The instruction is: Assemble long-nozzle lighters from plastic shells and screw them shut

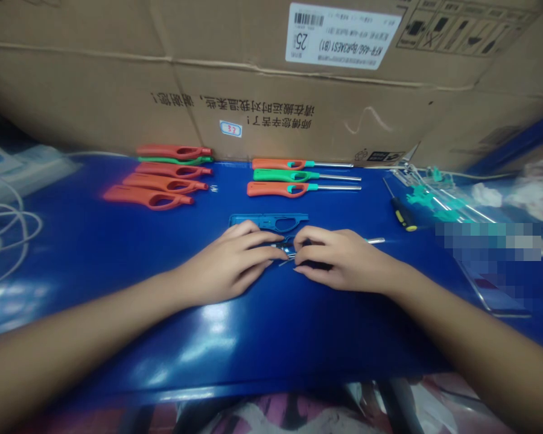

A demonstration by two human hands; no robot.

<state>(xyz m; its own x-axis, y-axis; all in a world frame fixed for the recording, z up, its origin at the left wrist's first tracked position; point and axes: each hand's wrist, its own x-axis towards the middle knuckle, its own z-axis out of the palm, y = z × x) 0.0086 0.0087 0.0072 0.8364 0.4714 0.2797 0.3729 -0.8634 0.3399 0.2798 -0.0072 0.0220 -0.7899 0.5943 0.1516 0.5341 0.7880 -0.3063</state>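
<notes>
My left hand [238, 259] and my right hand [344, 258] meet over the middle of the blue table [253, 343], fingers curled onto a partly hidden blue lighter [289, 247]. Some small metal parts show between the fingertips. The lighter's silver tube end [376, 240] sticks out beyond my right hand. Just behind the hands lies an open blue lighter shell half [271, 223] with a trigger loop. Further back, several assembled long-nose lighters [280, 189] in orange and green lie in a row.
Orange and green lighter handles [151, 196] lie at back left, beside a coiled white cable [9, 229]. On the right are a screwdriver [402, 212], metal tubes with teal parts [441, 196] and a phone-like flat object [493, 289]. A large cardboard box [199, 72] stands behind.
</notes>
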